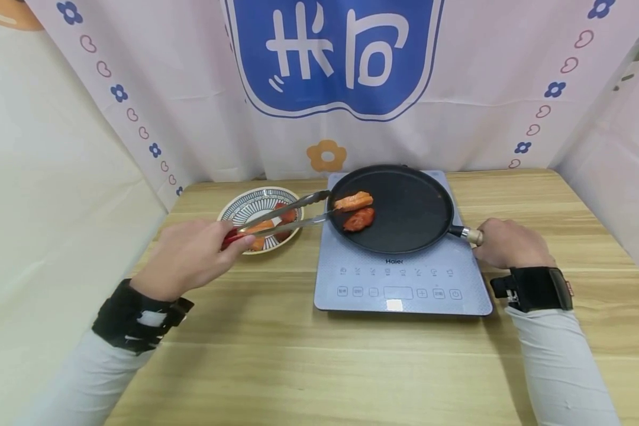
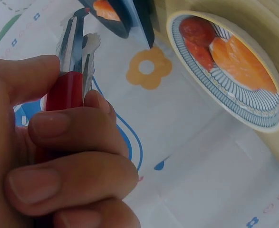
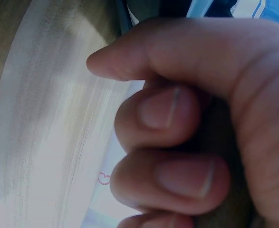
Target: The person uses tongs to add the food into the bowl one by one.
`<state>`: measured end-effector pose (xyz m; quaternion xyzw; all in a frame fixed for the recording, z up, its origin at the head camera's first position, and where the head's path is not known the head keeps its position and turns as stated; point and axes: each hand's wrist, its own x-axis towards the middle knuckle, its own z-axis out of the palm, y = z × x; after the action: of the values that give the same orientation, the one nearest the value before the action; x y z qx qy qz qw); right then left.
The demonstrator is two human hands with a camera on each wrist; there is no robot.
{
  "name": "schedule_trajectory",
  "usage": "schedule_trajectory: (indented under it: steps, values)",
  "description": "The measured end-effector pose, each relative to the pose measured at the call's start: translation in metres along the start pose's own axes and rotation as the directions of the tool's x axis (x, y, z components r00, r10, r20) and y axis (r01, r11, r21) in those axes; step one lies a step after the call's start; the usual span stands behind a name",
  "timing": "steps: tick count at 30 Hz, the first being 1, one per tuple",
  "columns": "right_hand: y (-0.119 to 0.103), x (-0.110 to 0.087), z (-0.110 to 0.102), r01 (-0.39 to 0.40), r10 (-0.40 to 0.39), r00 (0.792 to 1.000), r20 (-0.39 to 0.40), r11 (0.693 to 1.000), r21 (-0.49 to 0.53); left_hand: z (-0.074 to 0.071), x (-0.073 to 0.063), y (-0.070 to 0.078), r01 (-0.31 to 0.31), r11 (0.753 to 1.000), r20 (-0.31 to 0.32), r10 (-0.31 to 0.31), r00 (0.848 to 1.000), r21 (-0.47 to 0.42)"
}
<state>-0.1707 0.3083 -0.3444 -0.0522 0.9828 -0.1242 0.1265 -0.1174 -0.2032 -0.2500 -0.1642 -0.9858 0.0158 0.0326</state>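
Observation:
My left hand (image 1: 191, 254) grips the red handles of metal tongs (image 1: 282, 231), its fingers curled round them in the left wrist view. The tong arms are spread, their tips at the left rim of a black flat pan (image 1: 404, 207). One tip lies right by an orange piece of meat (image 1: 354, 201), which looks like salmon. Just below it in the pan is a darker, reddish, sauce-coated piece of meat (image 1: 359, 219). At the right, my right hand (image 1: 511, 244) holds the pan's wooden handle (image 1: 474, 236); its fingers (image 3: 177, 180) are curled in the right wrist view.
Under the pan stands a pale induction cooker (image 1: 399, 299) with touch buttons along its front. A patterned plate (image 1: 239, 207) with several orange and red pieces sits left of it, beneath the tongs. A printed cloth (image 1: 191, 118) hangs behind the wooden table (image 1: 309, 373).

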Motion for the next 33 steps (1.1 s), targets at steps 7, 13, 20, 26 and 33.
schedule_trajectory:
  steps: [7, 13, 20, 26, 33]
  values:
    - [0.002, 0.001, 0.001, 0.015, -0.015, 1.0, -0.014, 1.0, 0.005, -0.003, -0.008, -0.011, 0.014, 1.0, 0.001, -0.014, 1.0, 0.001]
    - [0.002, 0.001, 0.001, 0.016, -0.016, 1.0, -0.018, 1.0, 0.007, -0.005, -0.014, -0.018, 0.047, 0.999, 0.005, -0.047, 0.999, 0.004]
    - [0.001, 0.001, 0.002, 0.012, -0.012, 1.0, -0.017, 1.0, 0.002, -0.004, -0.02, -0.026, 0.074, 0.997, 0.023, -0.074, 0.997, 0.01]
    - [0.001, 0.001, 0.001, 0.009, -0.009, 1.0, -0.018, 1.0, -0.006, 0.0, -0.025, -0.032, 0.085, 0.996, 0.048, -0.085, 0.995, 0.003]
    - [0.002, 0.0, 0.001, 0.009, -0.009, 1.0, -0.019, 1.0, -0.003, 0.006, -0.028, -0.036, 0.085, 0.996, 0.042, -0.085, 0.995, -0.002]
